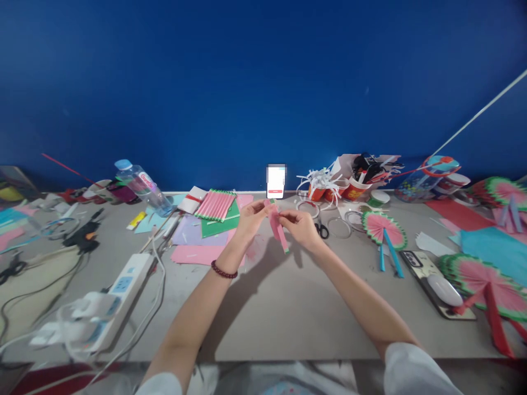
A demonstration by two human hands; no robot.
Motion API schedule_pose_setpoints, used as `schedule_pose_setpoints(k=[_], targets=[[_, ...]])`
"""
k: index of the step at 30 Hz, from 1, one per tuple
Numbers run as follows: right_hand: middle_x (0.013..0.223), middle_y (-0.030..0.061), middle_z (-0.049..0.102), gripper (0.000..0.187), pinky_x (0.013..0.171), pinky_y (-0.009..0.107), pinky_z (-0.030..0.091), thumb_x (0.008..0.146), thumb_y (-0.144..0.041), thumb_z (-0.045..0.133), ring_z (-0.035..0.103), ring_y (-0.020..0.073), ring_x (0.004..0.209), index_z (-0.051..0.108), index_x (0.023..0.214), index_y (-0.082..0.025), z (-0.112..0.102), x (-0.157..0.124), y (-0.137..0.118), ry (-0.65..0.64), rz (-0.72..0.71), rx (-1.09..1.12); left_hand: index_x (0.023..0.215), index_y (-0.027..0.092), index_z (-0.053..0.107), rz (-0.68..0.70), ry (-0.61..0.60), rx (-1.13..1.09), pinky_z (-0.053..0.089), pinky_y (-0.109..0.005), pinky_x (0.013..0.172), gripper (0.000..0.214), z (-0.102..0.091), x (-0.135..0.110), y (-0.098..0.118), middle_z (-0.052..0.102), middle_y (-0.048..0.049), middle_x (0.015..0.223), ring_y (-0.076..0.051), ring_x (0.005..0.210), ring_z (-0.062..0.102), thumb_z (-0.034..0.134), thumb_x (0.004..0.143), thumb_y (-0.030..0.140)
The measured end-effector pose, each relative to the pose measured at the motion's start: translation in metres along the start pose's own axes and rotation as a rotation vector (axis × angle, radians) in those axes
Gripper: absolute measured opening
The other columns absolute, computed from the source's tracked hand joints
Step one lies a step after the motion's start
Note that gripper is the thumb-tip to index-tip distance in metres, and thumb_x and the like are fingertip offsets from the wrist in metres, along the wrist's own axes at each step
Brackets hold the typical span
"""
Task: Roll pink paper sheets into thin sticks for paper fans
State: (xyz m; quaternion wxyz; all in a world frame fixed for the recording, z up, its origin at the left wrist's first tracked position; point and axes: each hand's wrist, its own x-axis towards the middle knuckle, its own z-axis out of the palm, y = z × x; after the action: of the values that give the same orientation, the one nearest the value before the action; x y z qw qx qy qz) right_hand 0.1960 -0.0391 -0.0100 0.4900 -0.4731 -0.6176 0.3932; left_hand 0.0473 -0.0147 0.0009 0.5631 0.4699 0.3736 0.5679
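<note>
Between my two hands, raised over the middle of the table, is a narrow folded strip of pink paper (281, 233) with green at its ends. My left hand (252, 218) pinches its upper part from the left. On its right edge, the thumb and fingers of my right hand (300, 226) are closed. Left of my hands lies a pleated pink paper (216, 205) with green edges, on top of a green sheet (224, 222). Behind the hands a phone (275, 182) with a lit screen leans upright against the blue wall.
Pink and purple sheets (197, 230) lie at left, near a plastic bottle (144, 186) and a power strip (125, 296) with cables. At right are paper cups (356, 189), black scissors (323, 231), watermelon-like paper fans (385, 230), and a mouse (444, 291) on a phone (420, 269).
</note>
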Motion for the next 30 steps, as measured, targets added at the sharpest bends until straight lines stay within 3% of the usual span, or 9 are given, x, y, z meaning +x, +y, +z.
schedule_pose_setpoints(k=[5, 10, 14, 23, 30], targets=[[0.08, 0.0052, 0.071, 0.025, 0.067, 0.027, 0.048, 0.071, -0.038, 0.066, 0.062, 0.0156, 0.069, 0.07, 0.08, -0.015, 0.001, -0.001, -0.003, -0.061, 0.047, 0.028, 0.067, 0.015, 0.07, -0.013, 0.136, -0.039, 0.047, -0.026, 0.062, 0.025, 0.0, -0.001, 0.002, 0.066, -0.0021, 0.066, -0.012, 0.06, 0.057, 0.079, 0.058, 0.036], [0.082, 0.0054, 0.072, 0.028, 0.067, 0.027, 0.047, 0.073, -0.036, 0.064, 0.062, 0.0157, 0.071, 0.072, 0.087, -0.015, -0.001, -0.003, -0.008, -0.205, 0.151, 0.037, 0.062, 0.016, 0.067, 0.011, 0.184, -0.01, 0.048, -0.026, 0.062, 0.023, -0.002, -0.003, 0.01, 0.061, -0.0003, 0.06, -0.012, 0.058, 0.056, 0.076, 0.062, 0.037], [0.08, 0.0046, 0.071, 0.031, 0.065, 0.027, 0.045, 0.073, -0.037, 0.062, 0.061, 0.0155, 0.07, 0.073, 0.089, -0.014, -0.001, -0.003, -0.009, -0.205, 0.199, -0.002, 0.062, 0.016, 0.066, -0.001, 0.213, -0.004, 0.049, -0.027, 0.062, 0.024, -0.003, -0.003, 0.013, 0.061, -0.0012, 0.062, -0.013, 0.06, 0.058, 0.076, 0.062, 0.038], [0.073, 0.0036, 0.07, 0.03, 0.063, 0.026, 0.043, 0.072, -0.037, 0.061, 0.058, 0.0147, 0.065, 0.074, 0.082, -0.012, 0.0, 0.0, -0.004, -0.162, 0.192, -0.033, 0.063, 0.016, 0.066, 0.006, 0.204, -0.019, 0.051, -0.027, 0.063, 0.024, -0.003, -0.003, 0.011, 0.061, -0.0004, 0.062, -0.012, 0.059, 0.057, 0.076, 0.062, 0.038], [0.075, 0.0033, 0.071, 0.029, 0.065, 0.027, 0.042, 0.071, -0.037, 0.062, 0.058, 0.0148, 0.066, 0.075, 0.083, -0.014, -0.003, 0.002, 0.001, -0.102, 0.192, -0.001, 0.075, 0.013, 0.071, -0.101, -0.005, 0.021, 0.053, -0.033, 0.074, 0.032, -0.003, -0.001, 0.007, 0.07, -0.0062, 0.074, -0.019, 0.073, 0.066, 0.078, 0.06, 0.041]])
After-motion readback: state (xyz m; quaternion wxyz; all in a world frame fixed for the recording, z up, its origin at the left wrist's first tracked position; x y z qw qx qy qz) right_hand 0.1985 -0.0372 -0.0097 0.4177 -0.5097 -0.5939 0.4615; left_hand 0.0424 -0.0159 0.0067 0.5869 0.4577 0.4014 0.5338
